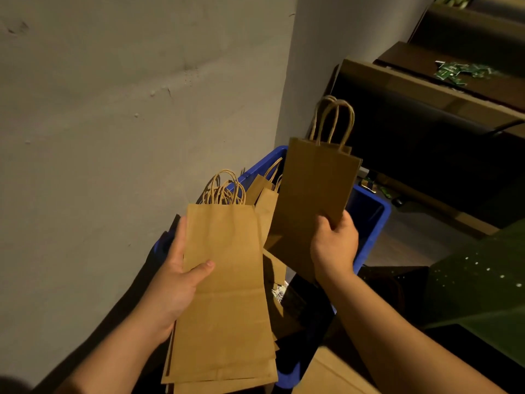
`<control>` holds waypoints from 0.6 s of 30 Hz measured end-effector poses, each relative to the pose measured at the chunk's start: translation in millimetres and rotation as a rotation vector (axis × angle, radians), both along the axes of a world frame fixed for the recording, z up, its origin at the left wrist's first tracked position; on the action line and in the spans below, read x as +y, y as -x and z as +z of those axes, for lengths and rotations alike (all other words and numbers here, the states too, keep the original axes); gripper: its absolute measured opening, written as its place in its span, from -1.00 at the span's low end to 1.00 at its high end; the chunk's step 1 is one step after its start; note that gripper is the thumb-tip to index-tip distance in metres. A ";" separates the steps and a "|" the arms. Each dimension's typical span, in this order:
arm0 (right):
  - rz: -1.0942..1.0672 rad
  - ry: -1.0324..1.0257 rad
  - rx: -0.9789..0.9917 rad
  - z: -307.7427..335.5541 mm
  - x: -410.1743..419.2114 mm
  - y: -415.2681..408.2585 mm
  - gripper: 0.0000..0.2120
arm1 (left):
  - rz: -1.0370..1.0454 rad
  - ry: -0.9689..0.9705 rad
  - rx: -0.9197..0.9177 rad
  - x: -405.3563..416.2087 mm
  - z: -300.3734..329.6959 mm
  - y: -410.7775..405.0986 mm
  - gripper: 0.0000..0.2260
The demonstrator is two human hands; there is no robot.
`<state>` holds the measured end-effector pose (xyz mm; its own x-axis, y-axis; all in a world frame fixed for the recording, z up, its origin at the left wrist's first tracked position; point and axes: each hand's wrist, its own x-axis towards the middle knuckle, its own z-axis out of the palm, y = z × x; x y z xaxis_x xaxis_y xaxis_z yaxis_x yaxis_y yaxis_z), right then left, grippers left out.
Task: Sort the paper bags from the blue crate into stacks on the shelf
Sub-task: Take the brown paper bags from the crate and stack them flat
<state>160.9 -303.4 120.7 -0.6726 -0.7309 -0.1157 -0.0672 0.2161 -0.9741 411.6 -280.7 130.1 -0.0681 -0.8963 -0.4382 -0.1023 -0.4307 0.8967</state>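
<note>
Two flat kraft lots above blue crate [372, 220]: stack of paper bags [227, 294] clamped thumb-over in left hand [176, 282], single bag [312, 200] pinched at bottom corner by right hand [333, 245] fingers; likely light, stiff-creased, slippery in bulk, best gripped across folded base, not twisted handles.

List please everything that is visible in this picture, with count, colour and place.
stack of bags: several, brown, held over the near end of the crate.
single bag: one, brown, raised above the crate.
loose bags: a few, brown, inside the crate.
crate: one, blue, on the floor by the wall.
wall: one, grey, left.
shelves: dark brown, upper right.
green pieces: many, green, on a shelf.
left hand: grips the stack.
right hand: pinches the single bag's bottom edge.
</note>
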 end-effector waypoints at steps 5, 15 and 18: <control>0.097 0.047 -0.025 25.8 -3.0 28.1 -0.80 | -0.026 0.058 -0.028 2.8 4.8 3.4 -0.19; 0.278 -0.033 -0.327 53.4 22.0 59.0 -0.84 | -0.074 0.058 -0.101 4.3 12.3 6.2 -0.64; 0.415 -0.100 -0.337 51.2 35.6 41.7 -0.77 | -0.055 0.047 -0.088 4.2 14.2 10.0 -0.68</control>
<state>119.2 -267.7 171.9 -0.2433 -0.9016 -0.3576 0.1453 0.3307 -0.9325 401.6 -276.4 144.3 -0.0812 -0.9119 -0.4023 -0.2038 -0.3799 0.9023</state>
